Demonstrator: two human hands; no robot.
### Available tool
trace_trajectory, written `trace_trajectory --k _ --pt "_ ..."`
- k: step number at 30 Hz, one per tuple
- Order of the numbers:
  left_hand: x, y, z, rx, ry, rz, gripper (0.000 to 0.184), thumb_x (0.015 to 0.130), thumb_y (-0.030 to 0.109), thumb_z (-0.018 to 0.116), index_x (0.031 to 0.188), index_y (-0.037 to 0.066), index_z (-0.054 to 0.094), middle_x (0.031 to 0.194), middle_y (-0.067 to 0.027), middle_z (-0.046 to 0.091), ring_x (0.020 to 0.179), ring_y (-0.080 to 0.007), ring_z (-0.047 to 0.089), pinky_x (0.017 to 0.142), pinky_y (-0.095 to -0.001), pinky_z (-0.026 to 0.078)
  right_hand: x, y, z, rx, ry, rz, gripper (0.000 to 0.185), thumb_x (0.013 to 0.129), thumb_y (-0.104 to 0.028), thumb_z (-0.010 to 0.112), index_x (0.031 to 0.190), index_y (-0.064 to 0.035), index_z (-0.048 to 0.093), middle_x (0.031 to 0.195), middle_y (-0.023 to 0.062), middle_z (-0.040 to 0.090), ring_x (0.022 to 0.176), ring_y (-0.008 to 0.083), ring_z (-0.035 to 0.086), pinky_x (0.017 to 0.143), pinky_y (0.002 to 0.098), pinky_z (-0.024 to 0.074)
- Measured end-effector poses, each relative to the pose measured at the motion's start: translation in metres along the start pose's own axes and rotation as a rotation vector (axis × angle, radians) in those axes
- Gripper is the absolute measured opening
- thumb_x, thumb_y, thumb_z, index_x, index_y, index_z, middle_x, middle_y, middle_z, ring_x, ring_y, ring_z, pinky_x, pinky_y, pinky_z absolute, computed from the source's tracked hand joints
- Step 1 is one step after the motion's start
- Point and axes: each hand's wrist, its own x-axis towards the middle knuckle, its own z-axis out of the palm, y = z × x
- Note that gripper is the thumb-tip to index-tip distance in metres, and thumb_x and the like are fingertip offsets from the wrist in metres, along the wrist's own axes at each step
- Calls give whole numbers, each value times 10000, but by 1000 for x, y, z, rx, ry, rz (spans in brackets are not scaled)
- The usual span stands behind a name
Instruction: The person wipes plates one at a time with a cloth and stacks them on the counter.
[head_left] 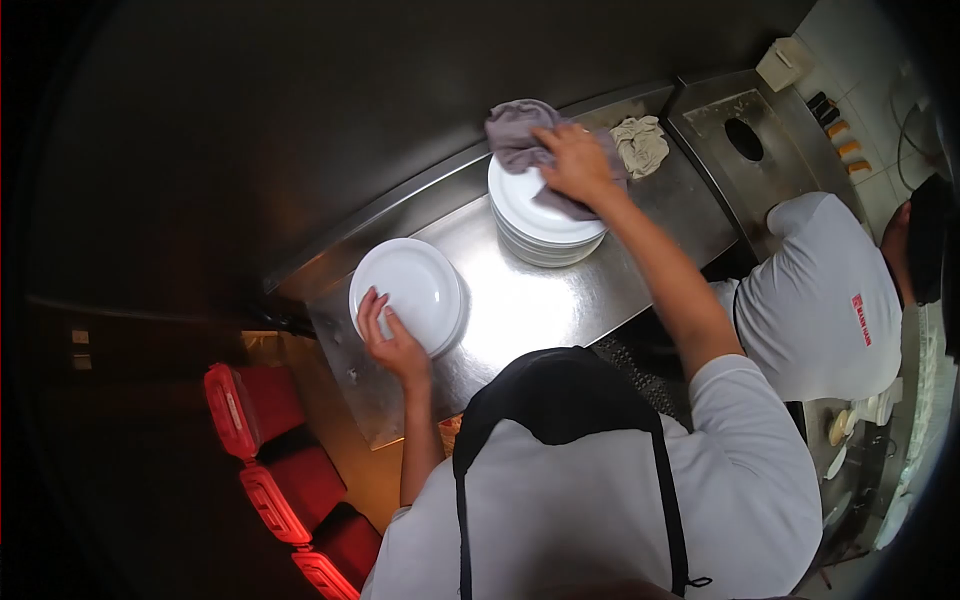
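Observation:
My left hand (393, 345) lies on the near rim of the top plate of a white plate stack (415, 280), its fingers stretched out and slightly apart. To the right stands a taller stack of white plates (520, 205) on the steel counter. Over its top plate, my right hand (578, 165) holds a greyish-purple cloth (522, 135), which is bunched and hangs past the stack's far and right edges. My palm hides part of the cloth and the plate beneath it.
A crumpled beige cloth (640, 147) lies on the steel counter (520, 300) beside the taller stack. Further right is a steel surface with a dark oval hole (743, 140). A co-worker in a white shirt (820, 300) stands close on the right. Red lidded bins (265, 405) stand at lower left.

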Motion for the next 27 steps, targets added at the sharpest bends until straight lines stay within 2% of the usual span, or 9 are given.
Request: trace_trajectory --k 2,6,13,16,20,23,24,25,27 --pt "5 19 18 -53 -50 81 202 955 -40 523 1085 -47 677 1295 -171 621 1213 -326 599 1060 -418 443 3 -33 13 60 -29 -68 460 788 -271 721 1217 -106 698 1105 152 654 1090 347 586 928 459 497" --pt "36 53 67 -160 -116 259 199 955 -22 528 1086 -30 678 1296 -178 620 1222 -334 589 1062 -413 437 -50 -90 -7 270 -74 -168 401 729 -258 761 1091 -88 737 1067 121 661 1037 310 602 884 444 498" --pt "84 71 181 169 -433 513 233 890 117 698 1082 -15 710 1152 -179 669 1069 -370 655 890 -446 530 -127 -15 -44 52 48 16 396 716 -234 780 1092 -116 740 1165 104 655 1106 293 590 921 425 489" --pt "92 71 212 454 -637 342 315 872 214 747 1107 7 717 1166 -198 678 1029 -381 678 880 -462 537 -123 2 -36 79 300 179 429 702 -175 798 1119 -105 729 1210 107 632 1131 306 585 952 429 490" --pt "101 67 225 421 -641 191 419 837 280 793 1097 -28 675 1134 -256 674 988 -414 681 845 -473 552 -128 -5 -16 258 463 434 444 746 -111 786 1179 -73 692 1249 126 621 1155 337 591 969 413 500" --pt "114 33 247 101 -651 67 415 861 235 766 1145 -30 620 1100 -230 693 937 -344 704 819 -427 555 -129 4 10 501 666 562 422 788 -104 768 1198 -64 679 1254 148 629 1145 359 610 982 417 497" --pt "114 31 242 -243 -823 -265 364 893 167 718 1163 -26 567 1041 -183 691 906 -245 681 799 -377 542 -130 7 10 494 667 546 384 838 -94 744 1208 -30 665 1217 167 654 1132 339 639 988 389 492" --pt "111 46 229 -358 -831 -336 257 913 98 675 1117 -11 562 1006 -140 675 883 -190 642 778 -342 529 -131 9 9 573 697 574 368 853 -91 733 1206 -16 660 1188 156 664 1121 316 643 982 375 492" --pt "102 53 210 -448 -767 -298 239 938 73 658 1153 10 574 1040 -126 685 861 -169 664 744 -320 552 -122 15 4 734 762 609 338 884 -83 711 1203 11 652 1132 133 685 1099 269 651 969 346 492"
